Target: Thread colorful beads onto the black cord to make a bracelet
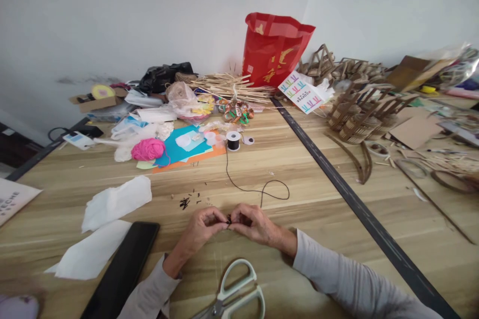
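"COFFEE" stands on the patterned card (303, 92); apparently "VECHE" on the cut-off white bag (17, 198).

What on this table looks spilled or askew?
Short black scraps lie scattered on the pale wood-grain tabletop near the left hand, looking like a little spill. A white sheet with colourful print sits askew by the glossy red bag.

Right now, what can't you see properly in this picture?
All in the head view:
Dark piece between the left hand and right hand: too small, partly covered by the fingers.
Scissors: blades cut off by the bottom edge.
Red bag: its front hides whatever might be inside.
White printed thing: cut off by the left edge.
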A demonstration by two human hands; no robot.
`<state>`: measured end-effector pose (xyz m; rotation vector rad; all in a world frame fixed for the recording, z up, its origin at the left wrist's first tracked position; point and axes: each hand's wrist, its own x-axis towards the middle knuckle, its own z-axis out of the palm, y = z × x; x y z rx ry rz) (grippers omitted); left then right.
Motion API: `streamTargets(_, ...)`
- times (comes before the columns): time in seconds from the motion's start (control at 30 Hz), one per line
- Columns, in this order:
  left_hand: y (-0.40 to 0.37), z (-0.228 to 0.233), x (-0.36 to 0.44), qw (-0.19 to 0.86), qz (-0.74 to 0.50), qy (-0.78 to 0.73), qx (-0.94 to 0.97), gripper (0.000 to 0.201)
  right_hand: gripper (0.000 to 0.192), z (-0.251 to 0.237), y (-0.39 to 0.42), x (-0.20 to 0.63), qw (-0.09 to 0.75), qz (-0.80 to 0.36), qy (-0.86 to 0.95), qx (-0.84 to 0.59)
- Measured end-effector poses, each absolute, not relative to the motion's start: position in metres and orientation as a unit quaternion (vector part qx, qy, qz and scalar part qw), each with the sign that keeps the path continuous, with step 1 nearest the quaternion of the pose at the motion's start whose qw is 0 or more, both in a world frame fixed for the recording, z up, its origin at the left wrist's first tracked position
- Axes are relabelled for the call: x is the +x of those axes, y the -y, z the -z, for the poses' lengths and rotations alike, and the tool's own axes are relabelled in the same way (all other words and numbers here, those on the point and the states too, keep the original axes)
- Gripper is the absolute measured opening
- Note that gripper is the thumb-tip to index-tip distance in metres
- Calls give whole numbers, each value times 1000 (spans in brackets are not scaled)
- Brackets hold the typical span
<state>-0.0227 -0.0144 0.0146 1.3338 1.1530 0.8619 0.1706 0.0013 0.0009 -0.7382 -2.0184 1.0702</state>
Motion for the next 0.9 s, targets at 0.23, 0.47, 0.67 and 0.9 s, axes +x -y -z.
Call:
streamTargets(0.23, 15, -24, -21, 541, -341, -493, 590, 10, 20, -3, -2, 170, 367, -389, 803, -262)
streamTargets(0.47, 15, -26, -23, 525, -329, -485, 617, 11, 21, -5, -3, 174, 367, -363, 828, -218)
streamTargets(0.67, 16, -20, -24, 537, -344, -478, 604, 11, 46, -12, -4, 181, 391, -424, 783, -235)
streamTargets(0.9, 18, -24, -21, 525, -346, -473, 617, 10, 34, -8, -3, 174, 408, -357, 808, -228)
